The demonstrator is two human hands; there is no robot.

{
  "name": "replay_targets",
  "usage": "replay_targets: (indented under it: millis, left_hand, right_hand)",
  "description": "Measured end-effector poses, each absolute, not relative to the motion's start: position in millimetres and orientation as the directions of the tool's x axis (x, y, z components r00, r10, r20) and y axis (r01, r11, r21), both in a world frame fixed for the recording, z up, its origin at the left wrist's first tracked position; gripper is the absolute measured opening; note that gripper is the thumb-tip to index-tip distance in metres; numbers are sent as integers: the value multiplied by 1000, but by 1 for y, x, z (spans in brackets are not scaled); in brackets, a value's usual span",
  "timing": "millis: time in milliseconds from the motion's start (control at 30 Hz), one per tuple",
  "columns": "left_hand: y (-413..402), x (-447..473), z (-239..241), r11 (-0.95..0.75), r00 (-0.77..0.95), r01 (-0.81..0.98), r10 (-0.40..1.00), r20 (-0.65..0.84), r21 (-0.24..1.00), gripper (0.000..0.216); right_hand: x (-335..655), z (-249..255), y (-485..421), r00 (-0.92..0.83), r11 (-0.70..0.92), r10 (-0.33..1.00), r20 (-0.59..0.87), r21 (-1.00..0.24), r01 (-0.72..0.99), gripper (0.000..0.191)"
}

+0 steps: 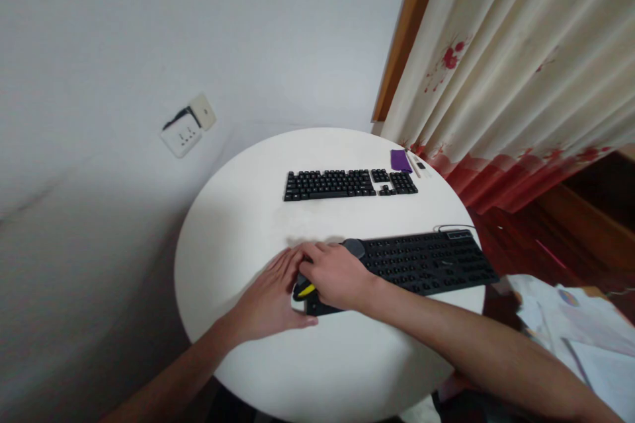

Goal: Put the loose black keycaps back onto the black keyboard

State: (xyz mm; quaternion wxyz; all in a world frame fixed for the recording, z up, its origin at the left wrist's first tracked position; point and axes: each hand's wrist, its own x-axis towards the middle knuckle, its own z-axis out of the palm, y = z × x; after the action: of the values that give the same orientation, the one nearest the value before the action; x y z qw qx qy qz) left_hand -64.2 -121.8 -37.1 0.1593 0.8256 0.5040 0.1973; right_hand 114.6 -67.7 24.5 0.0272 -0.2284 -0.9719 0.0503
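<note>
A black keyboard (426, 262) lies near me on the round white table (238, 225). My right hand (337, 274) covers its left end, fingers curled around a small black and yellow tool (303, 291). My left hand (270, 294) lies flat on the table right beside it, fingers stretched out, touching the keyboard's left corner. A second black keyboard (350, 184) lies farther back on the table. A dark round thing (354, 248) sits by the near keyboard's top left corner.
A purple pad (399, 160) and small white and black items (421, 166) lie at the table's far right edge. A cream curtain with red flowers (506, 66) hangs at right. A wall socket (187, 127) is at left. Papers (575, 324) lie at lower right.
</note>
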Motion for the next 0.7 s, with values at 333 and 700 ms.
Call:
replay_targets:
  millis: [333, 700]
  left_hand:
    - [-124, -66, -38, -394, 380, 804, 917, 125, 445, 117]
    - [-123, -66, -38, -399, 379, 809, 915, 134, 432, 117]
  right_hand:
    - [148, 31, -67, -754, 743, 642, -138, -134, 656, 24]
    - [250, 29, -58, -584, 586, 786, -200, -60, 808, 32]
